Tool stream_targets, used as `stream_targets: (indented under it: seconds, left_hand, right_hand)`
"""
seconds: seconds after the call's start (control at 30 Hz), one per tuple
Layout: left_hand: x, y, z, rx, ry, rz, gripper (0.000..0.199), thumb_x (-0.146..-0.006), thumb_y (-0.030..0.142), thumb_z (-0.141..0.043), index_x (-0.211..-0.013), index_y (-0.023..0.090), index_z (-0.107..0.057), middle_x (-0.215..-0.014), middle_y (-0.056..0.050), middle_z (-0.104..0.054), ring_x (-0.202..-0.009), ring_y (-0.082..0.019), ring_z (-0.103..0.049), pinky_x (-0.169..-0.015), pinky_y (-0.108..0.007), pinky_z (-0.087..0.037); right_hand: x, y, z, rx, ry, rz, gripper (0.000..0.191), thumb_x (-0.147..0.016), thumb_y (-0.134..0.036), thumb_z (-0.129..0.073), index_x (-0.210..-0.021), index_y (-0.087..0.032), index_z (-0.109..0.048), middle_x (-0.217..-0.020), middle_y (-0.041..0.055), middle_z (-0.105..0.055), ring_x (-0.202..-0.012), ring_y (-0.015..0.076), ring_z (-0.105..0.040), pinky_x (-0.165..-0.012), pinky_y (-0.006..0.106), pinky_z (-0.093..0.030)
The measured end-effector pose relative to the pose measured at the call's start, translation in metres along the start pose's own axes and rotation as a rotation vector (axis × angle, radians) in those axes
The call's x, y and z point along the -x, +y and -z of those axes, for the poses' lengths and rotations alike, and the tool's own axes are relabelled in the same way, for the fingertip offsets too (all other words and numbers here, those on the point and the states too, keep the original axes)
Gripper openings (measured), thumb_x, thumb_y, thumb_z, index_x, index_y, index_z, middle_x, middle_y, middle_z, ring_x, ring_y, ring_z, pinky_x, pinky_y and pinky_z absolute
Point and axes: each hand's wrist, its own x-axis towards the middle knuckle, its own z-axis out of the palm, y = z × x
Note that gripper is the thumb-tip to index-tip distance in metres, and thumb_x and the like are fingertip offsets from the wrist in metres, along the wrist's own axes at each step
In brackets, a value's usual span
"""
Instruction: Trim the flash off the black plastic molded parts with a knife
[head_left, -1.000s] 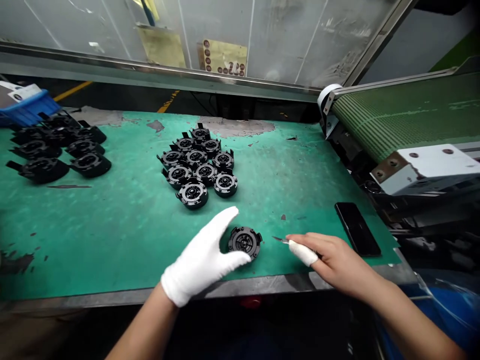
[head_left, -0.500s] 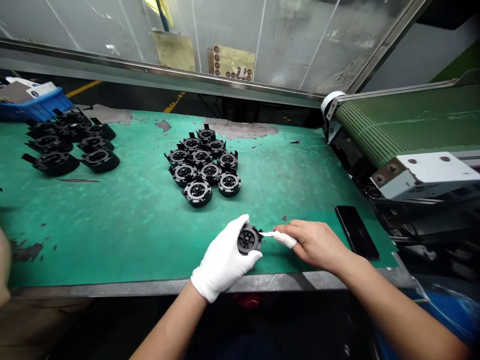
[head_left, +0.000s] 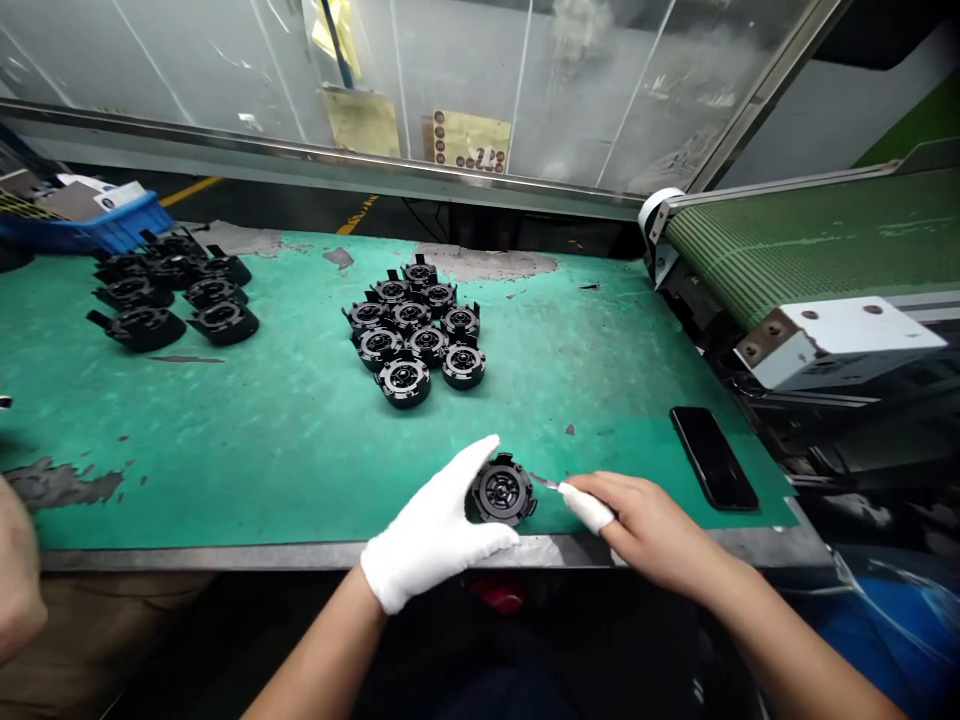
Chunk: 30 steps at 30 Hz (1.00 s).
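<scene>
My left hand (head_left: 431, 530), in a white glove, curves round the left side of a round black plastic part (head_left: 502, 492) near the table's front edge. Its thumb stretches below the part, and its fingers lie behind the rim. The part's face, with ribs and a central hub, is turned up towards me. Just right of its rim is the thin blade of a small knife (head_left: 546, 482). My right hand (head_left: 637, 520) is closed on this knife, whose handle the fingers mostly hide. A white cover wraps one digit of the right hand.
Several similar black parts (head_left: 409, 315) are grouped mid-table, more (head_left: 176, 285) at left beside a blue basket (head_left: 127, 225). A black phone (head_left: 714, 458) lies at right, near a green conveyor belt (head_left: 817, 235). Another person's hand (head_left: 16, 570) shows at the left edge.
The knife has drawn away from the part's rim and tilted slightly, with my right hand lower. The part has turned in my left hand, whose thumb has spread off it. The view has shifted a little.
</scene>
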Motion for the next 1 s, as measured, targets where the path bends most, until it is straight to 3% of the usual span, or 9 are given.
stream_targets:
  seconds: [0.13,0.27,0.47,1.0]
  left_hand:
    - [-0.004,0.001,-0.028,-0.019,0.145,-0.013,0.105,-0.07,0.045,-0.088,-0.155,0.018,-0.033,-0.161,-0.015,-0.039,-0.148,-0.033,-0.04,-0.125,-0.054,-0.035]
    - [-0.012,-0.004,-0.044,-0.086,0.223,-0.083,0.1,-0.072,0.057,-0.085,-0.151,0.016,-0.04,-0.153,-0.016,-0.049,-0.142,-0.033,-0.048,-0.122,-0.054,-0.039]
    - [-0.014,-0.01,-0.049,-0.129,0.298,-0.155,0.094,-0.074,0.062,-0.082,-0.146,0.015,-0.046,-0.144,-0.016,-0.058,-0.134,-0.033,-0.056,-0.117,-0.052,-0.045]
    - [-0.016,-0.012,-0.053,-0.105,0.315,-0.186,0.086,-0.077,0.059,-0.082,-0.144,0.017,-0.046,-0.135,-0.013,-0.064,-0.129,-0.029,-0.059,-0.114,-0.047,-0.047]
  right_hand:
    - [-0.005,-0.009,-0.009,0.01,-0.027,0.035,0.036,-0.103,-0.032,-0.042,-0.129,-0.03,-0.066,-0.103,0.0051,-0.074,-0.094,0.0219,-0.07,-0.083,0.034,-0.053]
    - [-0.008,-0.006,-0.012,0.056,-0.047,0.019,0.036,-0.103,-0.03,-0.042,-0.13,-0.029,-0.066,-0.102,0.0052,-0.072,-0.093,0.0225,-0.07,-0.082,0.036,-0.052]
    - [-0.005,-0.004,-0.02,0.087,-0.042,-0.005,0.044,-0.098,-0.019,-0.041,-0.137,-0.027,-0.06,-0.109,0.0066,-0.07,-0.096,0.0242,-0.069,-0.084,0.039,-0.054]
    - [0.001,-0.029,-0.028,0.304,-0.015,-0.171,0.047,-0.096,-0.02,-0.042,-0.139,-0.03,-0.059,-0.103,0.0068,-0.074,-0.089,0.0275,-0.074,-0.068,0.036,-0.056]
